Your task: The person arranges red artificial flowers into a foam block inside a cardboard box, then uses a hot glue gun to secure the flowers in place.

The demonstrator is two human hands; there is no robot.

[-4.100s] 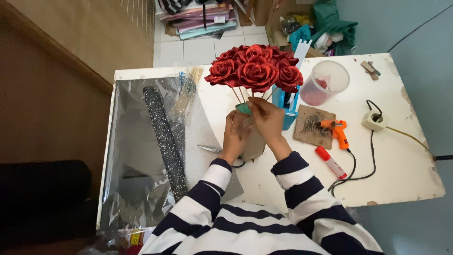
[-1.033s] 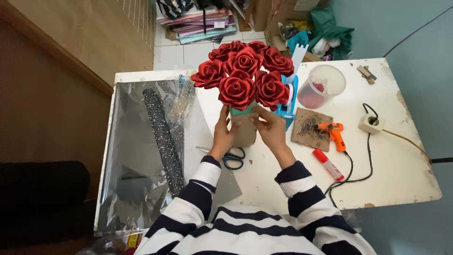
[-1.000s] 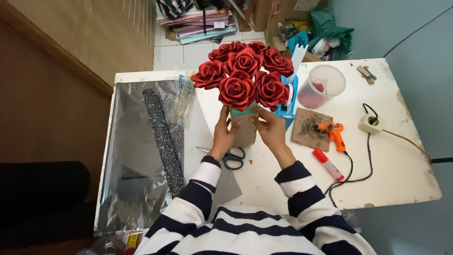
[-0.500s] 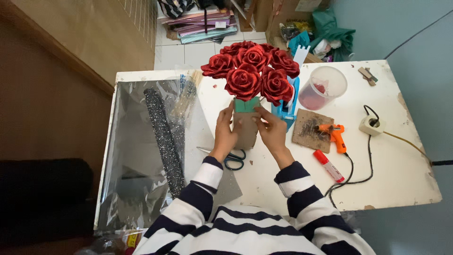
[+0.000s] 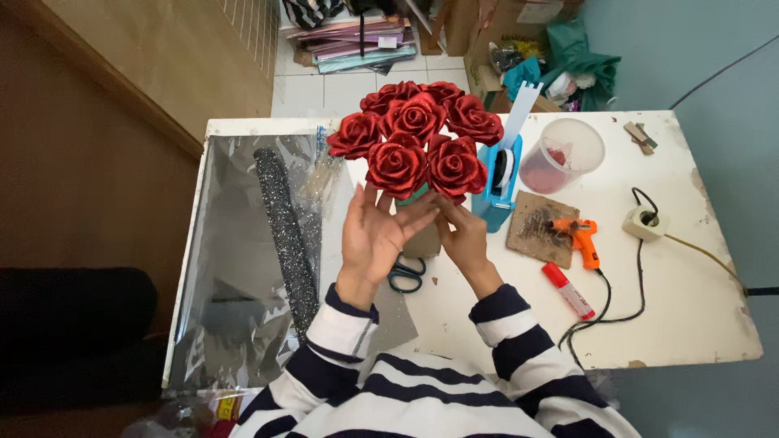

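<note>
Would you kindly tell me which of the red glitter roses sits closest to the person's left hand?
The front-left rose, lowest in the bunch beside its front-right neighbour. It sits right above the left hand, whose raised fingertips nearly reach it; the other roses lie farther back.

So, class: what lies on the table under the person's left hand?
Under the left hand, green-handled scissors lie on the white table. Only the handles show; the hand covers the blades.

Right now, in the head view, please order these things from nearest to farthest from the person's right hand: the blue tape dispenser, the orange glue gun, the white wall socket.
From the right hand:
1. Blue tape dispenser, just beyond the fingers.
2. Orange glue gun, further right, beside the brown board.
3. White socket, farthest, near the table's right side.
</note>
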